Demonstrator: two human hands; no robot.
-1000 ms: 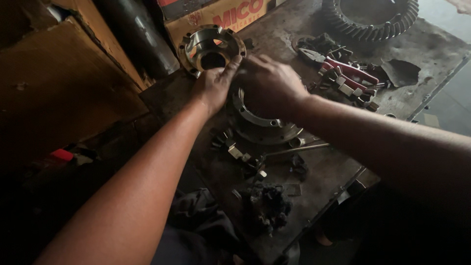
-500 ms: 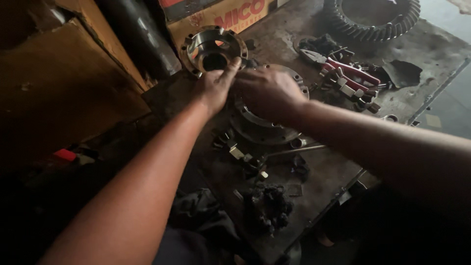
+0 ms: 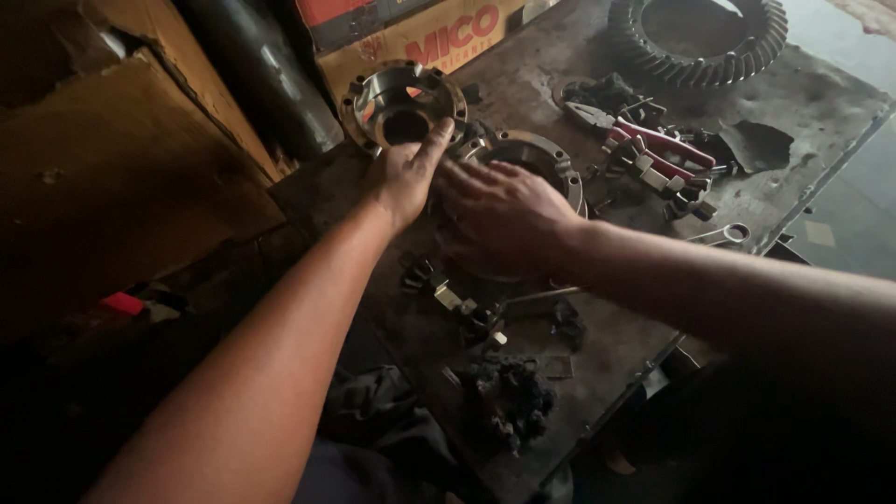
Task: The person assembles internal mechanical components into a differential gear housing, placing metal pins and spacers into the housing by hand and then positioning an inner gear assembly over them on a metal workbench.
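Both hands sit on the housing (image 3: pixel 537 159) at mid-counter (image 3: pixel 616 317). Right hand (image 3: pixel 504 210) lies flat on top, fingers spread to steady it. Left hand (image 3: pixel 403 173) braces its side, fingers loosely together, thumb toward the flange (image 3: pixel 401 103) just beyond. Pliers (image 3: pixel 653 140) lie off right.

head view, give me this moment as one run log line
left hand on round metal housing | right hand flat over it | flanged hub behind | ring gear far right | bench cluttered
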